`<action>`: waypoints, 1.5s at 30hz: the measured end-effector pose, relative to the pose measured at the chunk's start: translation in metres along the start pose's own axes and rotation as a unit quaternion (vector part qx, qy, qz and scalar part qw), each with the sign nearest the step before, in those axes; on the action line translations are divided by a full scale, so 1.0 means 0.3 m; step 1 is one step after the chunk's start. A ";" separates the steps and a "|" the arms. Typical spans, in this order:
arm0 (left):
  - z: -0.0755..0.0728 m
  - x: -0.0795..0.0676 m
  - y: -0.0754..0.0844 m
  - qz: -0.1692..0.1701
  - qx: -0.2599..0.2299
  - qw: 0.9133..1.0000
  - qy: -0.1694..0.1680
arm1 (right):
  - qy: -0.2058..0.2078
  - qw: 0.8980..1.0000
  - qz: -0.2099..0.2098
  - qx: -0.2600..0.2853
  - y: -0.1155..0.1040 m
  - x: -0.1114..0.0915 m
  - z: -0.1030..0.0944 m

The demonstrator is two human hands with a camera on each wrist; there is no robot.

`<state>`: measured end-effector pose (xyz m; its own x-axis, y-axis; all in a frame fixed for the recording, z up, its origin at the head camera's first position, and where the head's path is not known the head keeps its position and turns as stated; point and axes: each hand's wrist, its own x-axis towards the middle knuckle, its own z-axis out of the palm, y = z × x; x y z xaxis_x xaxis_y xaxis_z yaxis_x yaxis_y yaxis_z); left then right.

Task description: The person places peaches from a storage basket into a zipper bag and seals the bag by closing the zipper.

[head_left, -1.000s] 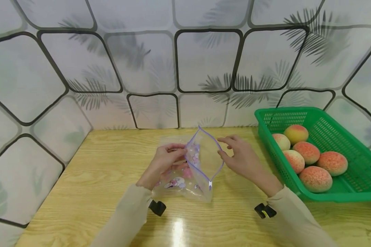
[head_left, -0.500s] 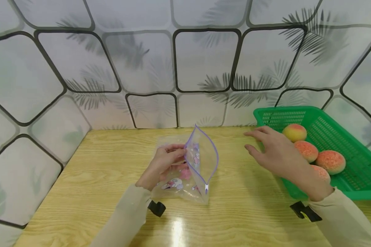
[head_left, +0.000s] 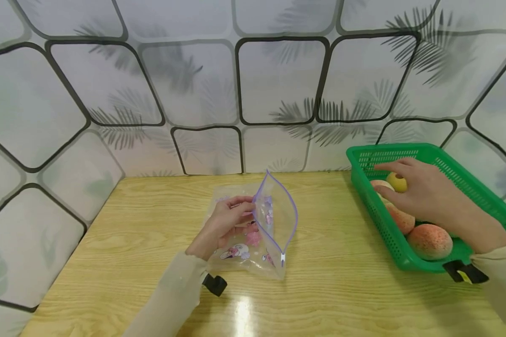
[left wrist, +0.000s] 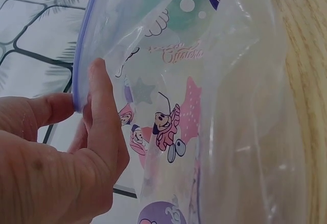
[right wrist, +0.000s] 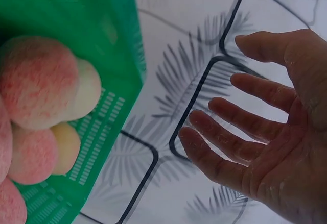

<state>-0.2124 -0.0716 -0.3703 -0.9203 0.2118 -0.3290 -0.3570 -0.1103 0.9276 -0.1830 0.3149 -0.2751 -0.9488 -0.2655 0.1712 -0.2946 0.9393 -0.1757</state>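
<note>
Loosely spread right hand [head_left: 426, 192] above basket [head_left: 381, 220]; left hand [head_left: 225, 220] pinches zip bag [head_left: 253, 262]

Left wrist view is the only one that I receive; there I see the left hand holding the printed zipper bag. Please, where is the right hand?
Observer: The right hand is over the green plastic basket, on the person's right side.
Operator: Thank you. Does this hand hold something?
Observer: No. The right wrist view shows its palm bare, with the fingers apart and touching no peach.
Operator: And the slider of the zipper, could you please tell me its position?
Observer: The white slider is at the end of the zipper bag's open mouth that is nearest to the person.
</note>
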 end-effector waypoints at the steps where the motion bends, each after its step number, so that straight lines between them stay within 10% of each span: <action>1: 0.000 0.000 0.001 -0.001 0.001 1.000 -0.001 | -0.002 1.000 0.003 -0.003 0.011 0.002 -0.002; 18: -0.004 -0.005 -0.003 -0.008 0.008 1.000 -0.012 | -0.011 0.999 -0.032 -0.025 0.170 0.019 0.028; 45: -0.011 -0.014 0.000 -0.001 0.011 1.000 -0.025 | -0.175 0.974 -0.129 -0.064 0.257 0.045 0.087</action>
<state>-0.2092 -0.0756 -0.3694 -0.9105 0.2598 -0.3217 -0.3542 -0.0887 0.9309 -0.2214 0.3781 -0.3117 -0.8321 -0.5335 -0.1519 -0.5333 0.8447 -0.0452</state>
